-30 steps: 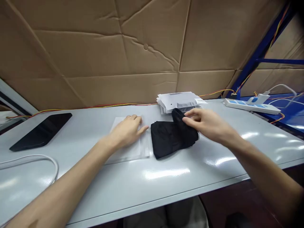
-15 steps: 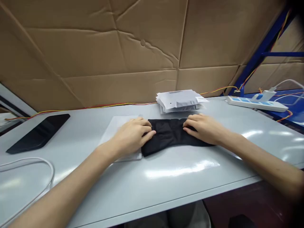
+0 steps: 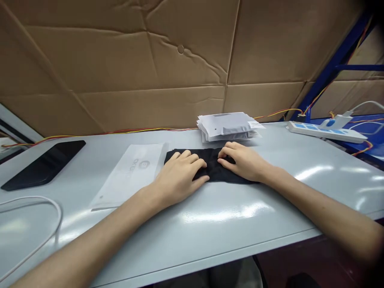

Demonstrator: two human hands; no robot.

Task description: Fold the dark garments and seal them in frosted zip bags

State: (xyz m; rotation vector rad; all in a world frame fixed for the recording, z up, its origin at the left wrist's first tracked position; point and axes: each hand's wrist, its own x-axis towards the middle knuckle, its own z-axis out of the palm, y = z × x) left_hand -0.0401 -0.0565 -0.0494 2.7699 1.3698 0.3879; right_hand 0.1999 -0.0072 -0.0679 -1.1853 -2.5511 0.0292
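Observation:
A folded piece of black cloth (image 3: 214, 170) lies flat on the table in front of me. My left hand (image 3: 183, 174) rests over its left part, fingers spread, palm down. On its right part lies my right hand (image 3: 241, 160), its fingers bent a little and apart, the tips touching the fabric. Just left of the cloth is a translucent white plastic bag (image 3: 130, 172) with a round logo and lettering. Parts of the cloth are hidden under both hands.
Behind the cloth stands a stack of white packed bags (image 3: 229, 126). A black tablet-like slab (image 3: 45, 164) and a white cable (image 3: 58, 218) lie at left. A power strip (image 3: 327, 131) with plugs sits back right. A cardboard wall (image 3: 180, 80) closes off the rear.
My left hand has shifted right across the cloth and spread out. My right hand has moved slightly left. The cloth's left end now sits further left, and more of the plastic bag shows.

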